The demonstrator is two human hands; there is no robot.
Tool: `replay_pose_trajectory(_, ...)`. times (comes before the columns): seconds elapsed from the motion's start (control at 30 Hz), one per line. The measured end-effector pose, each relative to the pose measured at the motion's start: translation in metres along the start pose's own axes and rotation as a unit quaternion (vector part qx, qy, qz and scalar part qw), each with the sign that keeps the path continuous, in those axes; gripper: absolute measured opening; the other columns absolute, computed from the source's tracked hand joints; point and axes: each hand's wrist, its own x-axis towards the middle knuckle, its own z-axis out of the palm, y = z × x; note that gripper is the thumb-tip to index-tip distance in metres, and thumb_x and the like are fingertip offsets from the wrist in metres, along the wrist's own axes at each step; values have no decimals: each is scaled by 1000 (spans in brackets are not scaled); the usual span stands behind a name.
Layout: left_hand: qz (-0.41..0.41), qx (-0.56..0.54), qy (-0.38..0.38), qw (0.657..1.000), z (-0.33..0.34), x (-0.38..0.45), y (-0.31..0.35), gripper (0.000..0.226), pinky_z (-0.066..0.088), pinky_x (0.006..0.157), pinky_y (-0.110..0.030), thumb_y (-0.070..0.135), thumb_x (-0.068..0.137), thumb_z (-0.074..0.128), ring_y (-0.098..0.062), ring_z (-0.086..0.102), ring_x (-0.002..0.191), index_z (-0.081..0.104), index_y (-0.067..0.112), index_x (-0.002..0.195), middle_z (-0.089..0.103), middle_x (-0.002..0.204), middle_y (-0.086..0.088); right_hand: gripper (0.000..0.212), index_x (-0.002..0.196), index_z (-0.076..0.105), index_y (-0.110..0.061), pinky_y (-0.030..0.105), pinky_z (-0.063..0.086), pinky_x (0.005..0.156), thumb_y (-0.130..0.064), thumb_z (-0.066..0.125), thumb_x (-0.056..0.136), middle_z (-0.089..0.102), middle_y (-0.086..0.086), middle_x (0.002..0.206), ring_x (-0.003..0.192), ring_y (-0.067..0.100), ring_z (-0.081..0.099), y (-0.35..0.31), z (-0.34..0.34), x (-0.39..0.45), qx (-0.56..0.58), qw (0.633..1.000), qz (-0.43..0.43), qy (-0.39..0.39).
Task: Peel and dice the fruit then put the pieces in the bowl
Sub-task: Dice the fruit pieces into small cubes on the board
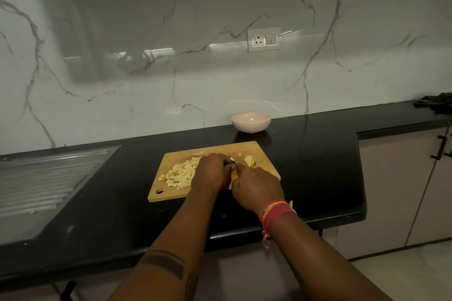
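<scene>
— Why is the wooden board [264,154] kept in the middle of the bench [318,154]?

— It is kept close to the person, so both hands can reach it. The pink bowl [251,121] is set just behind it, near the wall, so the pieces can be moved over quickly. No pieces can be seen in the bowl yet.

— Where is the fruit?

— Most of it is cut up already. A pile of small cubes [179,173] is pushed to the left side of the board, out of the way of the cutting. A bigger slice [250,161] is left on the right side, still waiting to be cut. A thin curl that looks like peel [197,153] is left at the far edge.

— How are the hands held?

— The left hand [212,171] is curled down over the spot being cut, so a piece is probably held still under it. What is under the fingers is hidden, so it cannot be told for sure. The right hand [256,188] is closed around something that is taken to be the handle of a knife [232,160]. Only a small shiny bit is seen between the two hands.

— Are the hands close together?

— Yes, they are almost touching. Both arms are stretched forward from below, and colored bands [276,210] are worn on the right wrist.

— How much is left to be done?

— Not much cutting, it is guessed. Then the cubes must be put in the bowl.
</scene>
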Motion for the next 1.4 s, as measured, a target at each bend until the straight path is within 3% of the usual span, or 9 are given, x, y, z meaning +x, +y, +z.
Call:
replay_pose_trajectory(0.23, -29, -8, 4, 1000, 1, 0, 3, 14, 54, 89, -33, 31, 94, 71, -11, 65, 92, 80, 27, 104, 76, 105, 8, 33, 126, 58, -32, 29, 43, 59, -36, 41, 98, 57, -8, 75, 67, 13, 59, 6, -2, -29, 4, 999, 4, 40)
replay_pose_trajectory(0.37, -14, 10, 7, 1000, 1, 0, 3, 16, 50, 84, -28, 30, 94, 71, -10, 63, 91, 80, 25, 107, 75, 109, 7, 44, 141, 52, -36, 29, 49, 64, -37, 43, 98, 68, -4, 89, 73, 14, 60, 8, -7, -31, 48, 997, 35, 55)
replay_pose_trajectory(0.5, -23, 3, 15, 1000, 2, -1, 1, 24, 51, 89, -30, 30, 93, 72, -14, 64, 100, 75, 24, 116, 73, 116, 3, 53, 151, 39, -40, 29, 48, 61, -35, 42, 98, 67, -2, 88, 72, 14, 58, 7, -6, -28, 70, 995, 37, 60)
replay_pose_trajectory(0.63, -9, 10, 3, 1000, 4, 3, -3, 42, 51, 102, -39, 32, 94, 71, -21, 61, 119, 64, 30, 135, 65, 131, 0, 54, 152, 37, -39, 29, 45, 60, -34, 41, 98, 67, -1, 90, 71, 14, 56, 5, -5, -27, 65, 996, 25, 58)
replay_pose_trajectory(0.8, 13, 52, -14, 998, 6, 4, -3, 41, 52, 99, -43, 32, 99, 63, -22, 55, 117, 58, 41, 139, 59, 126, 0, 54, 152, 37, -39, 30, 45, 64, -35, 42, 99, 69, 2, 102, 81, 18, 60, 5, -3, -16, 54, 998, 15, 41)
replay_pose_trajectory(1.07, 7, 12, 23, 1000, 7, 5, -6, 40, 51, 103, -40, 20, 94, 70, -20, 63, 116, 66, 24, 133, 67, 128, 1, 46, 144, 47, -37, 30, 48, 67, -35, 44, 98, 68, 1, 107, 89, 19, 63, 1, 1, -1, 43, 999, -3, 14)
replay_pose_trajectory(1.23, -9, 6, 34, 999, 4, 2, -2, 31, 54, 94, -35, 17, 94, 70, -19, 66, 107, 70, 22, 124, 71, 119, 0, 47, 146, 47, -36, 30, 48, 71, -36, 44, 99, 68, 1, 112, 93, 18, 63, 1, 0, 0, 35, 999, 1, -2)
replay_pose_trajectory(1.4, -20, 5, 28, 999, 3, -2, 3, 33, 55, 93, -35, 18, 93, 71, -19, 66, 106, 69, 22, 126, 71, 119, -1, 45, 144, 48, -35, 30, 48, 70, -36, 43, 99, 67, -1, 106, 83, 14, 58, 2, -5, -11, 28, 1000, 0, -10)
